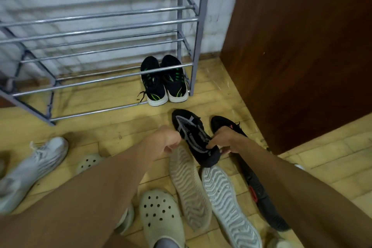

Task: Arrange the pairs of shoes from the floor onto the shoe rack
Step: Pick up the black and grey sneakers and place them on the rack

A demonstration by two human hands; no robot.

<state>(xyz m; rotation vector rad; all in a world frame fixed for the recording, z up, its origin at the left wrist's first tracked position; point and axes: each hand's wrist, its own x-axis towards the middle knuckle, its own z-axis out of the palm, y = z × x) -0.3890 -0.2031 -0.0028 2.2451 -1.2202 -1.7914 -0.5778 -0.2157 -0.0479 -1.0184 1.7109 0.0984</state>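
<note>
On the far left a grey shoe point(34, 169) lies on the floor point(221, 90). Next come two pale clogs point(161, 213), full of holes, one half hidden under an arm. They look soft and light, easy to hook by the heel.

The rack point(100, 32) stands behind, made of thin metal bars. It holds one pair so far: black shoes with green stripes point(164, 80) on the bottom bars, at the right end. All the other bars are bare.

The left hand point(163, 143) is curled into a loose fist near the toe of a black and grey shoe point(193, 137); I cannot tell if it pinches anything. Two shoes lie sole-up point(209, 193) below it.

The right hand point(227, 141) pinches the black and grey shoe at its heel opening. The shoe looks knitted, floppy and light, so the heel rim is a good place to hold. Its likely mate, a black shoe point(251, 177), lies just beside, under the right arm.
</note>
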